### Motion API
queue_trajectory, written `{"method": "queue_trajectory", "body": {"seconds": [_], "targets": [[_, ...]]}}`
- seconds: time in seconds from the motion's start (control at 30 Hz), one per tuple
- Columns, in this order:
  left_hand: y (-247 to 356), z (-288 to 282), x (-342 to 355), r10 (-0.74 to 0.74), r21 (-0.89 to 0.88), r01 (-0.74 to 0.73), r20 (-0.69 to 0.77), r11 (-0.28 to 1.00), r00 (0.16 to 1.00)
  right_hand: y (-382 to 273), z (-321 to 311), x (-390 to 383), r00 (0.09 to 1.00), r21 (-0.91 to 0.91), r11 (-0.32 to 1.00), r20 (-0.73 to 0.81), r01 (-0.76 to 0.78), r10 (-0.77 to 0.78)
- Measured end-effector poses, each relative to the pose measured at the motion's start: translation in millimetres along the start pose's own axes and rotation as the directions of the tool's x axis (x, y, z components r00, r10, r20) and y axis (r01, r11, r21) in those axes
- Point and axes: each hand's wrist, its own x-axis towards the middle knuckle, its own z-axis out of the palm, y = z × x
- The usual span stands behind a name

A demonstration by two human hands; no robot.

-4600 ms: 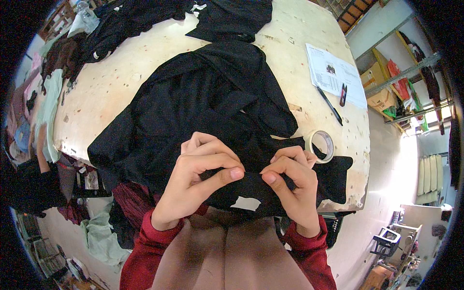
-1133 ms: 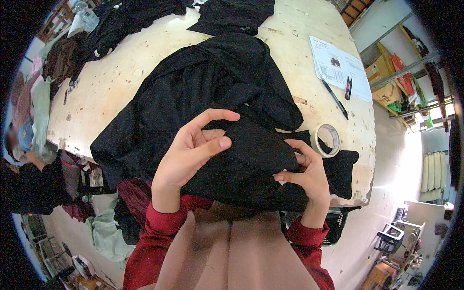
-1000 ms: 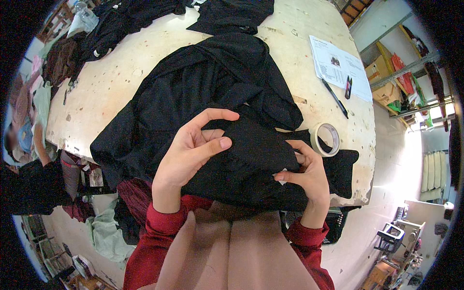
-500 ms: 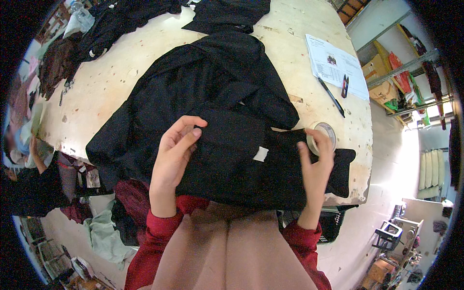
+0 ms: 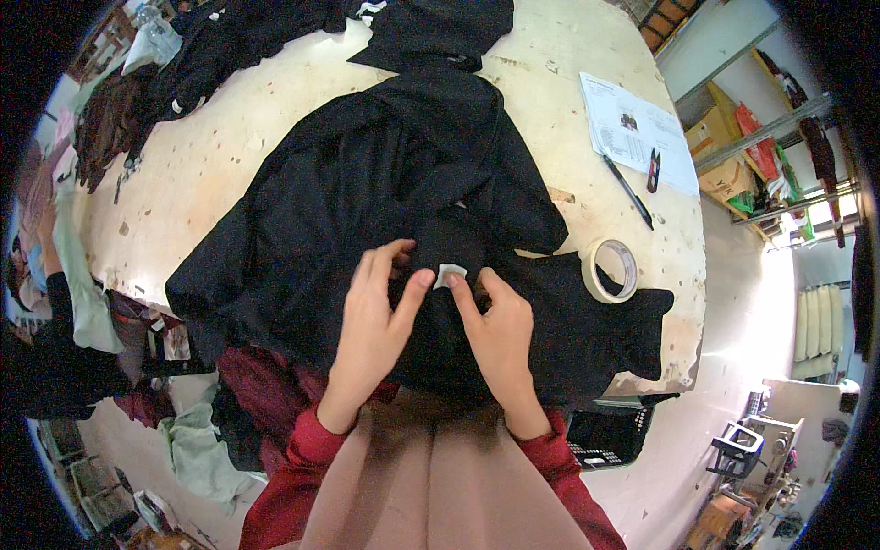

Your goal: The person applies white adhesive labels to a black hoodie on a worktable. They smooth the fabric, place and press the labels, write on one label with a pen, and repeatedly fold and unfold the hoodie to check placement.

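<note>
A large black garment [image 5: 348,174] lies heaped and folded in front of me, partly hanging over the table's near edge. On it, near the middle, is a small white patch like a label or a piece of tape [image 5: 449,273]. My right hand [image 5: 500,325] has its thumb against the white patch, and its bent fingers grip the cloth beside it. Left of the patch, my left hand [image 5: 374,307] rests at the cloth, its fingers curled and its thumb apart from them. The thumb tip is close to the patch; cloth hides parts of the fingers.
On the pale, stained table [image 5: 211,183], a roll of masking tape [image 5: 590,269] stands to the right. Beyond it lie a black pen [image 5: 628,192], small thread snips [image 5: 654,170] and printed sheets [image 5: 634,115]. More dark clothes [image 5: 431,37] lie at the back. A black crate [image 5: 610,431] is below the edge.
Both hands have come together at the white patch, the right one moving left off the tape roll. The patch has shifted left and slightly up, and the cloth around it is more bunched.
</note>
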Motion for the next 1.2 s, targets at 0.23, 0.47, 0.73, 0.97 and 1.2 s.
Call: {"method": "queue_trajectory", "body": {"seconds": [0.23, 0.47, 0.73, 0.97, 1.2], "targets": [[20.1, 6.4, -13.4, -0.139, -0.351, 0.151, 0.060, 0.924, 0.988, 3.9, -6.9, -10.0, 0.993, 0.513, 0.852, -0.005, 0.104, -0.119], [19.5, 14.7, -16.0, -0.236, -0.803, 0.397, 0.322, 0.445, 0.917, -10.8, -15.0, -20.9, 0.938, 0.908, 0.239, 0.320, -0.343, 0.132], [8.2, 16.1, -6.5, 0.040, -0.281, 0.057, 0.327, 0.958, 0.944, 45.2, -35.7, -25.8, 0.974, 0.683, 0.731, -0.170, 0.005, 0.152], [-6.4, 37.9, -0.3, 0.065, -0.329, 0.020, 0.246, 0.944, 0.967, 109.1, -124.9, 14.1, 0.977, -0.554, 0.829, -0.121, 0.080, -0.175], [4.8, 27.3, -4.5, 0.057, -0.665, 0.179, 0.318, 0.725, 0.947, 127.6, -129.2, 63.2, 0.922, -0.610, 0.785, -0.231, 0.112, -0.310]]}}
